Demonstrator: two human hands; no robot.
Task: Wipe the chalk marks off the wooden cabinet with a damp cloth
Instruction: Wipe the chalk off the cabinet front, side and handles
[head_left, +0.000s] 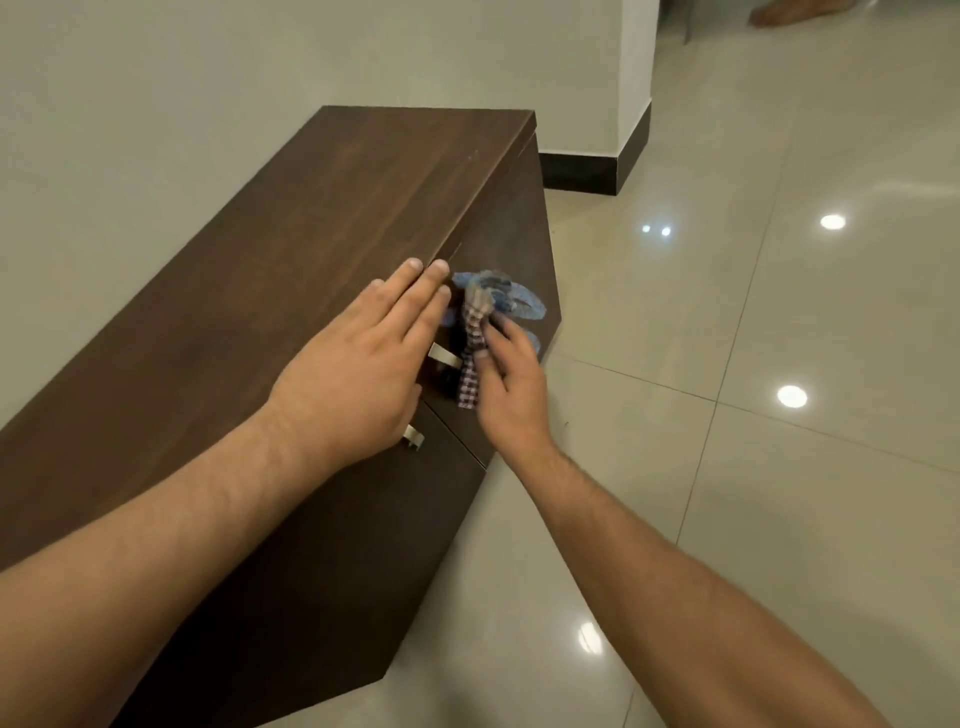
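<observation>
while the head cam looks down over both arms, view: head only
cabinet (311, 234): dark wood, low, back against wall (156, 104), standing on floor (727, 467)
left hand (358, 374): lies flat on cabinet top at the front edge, fingers straight and together, tips just over the edge; holds nothing
right hand (511, 384): in front of door (519, 228), fingers curled, pinching cloth (475, 332) between thumb and fingers
cloth: checked, bunched, top end against the door face, a strip hanging down past the thumb; just right of the left fingertips
chalk (527, 306): blue loops on the door face at the cloth's top end and to its right; blurred
handles (444, 356): two, metal, on the front below the left hand; far one just left of cloth
floor: glossy tiles, lamp reflections
</observation>
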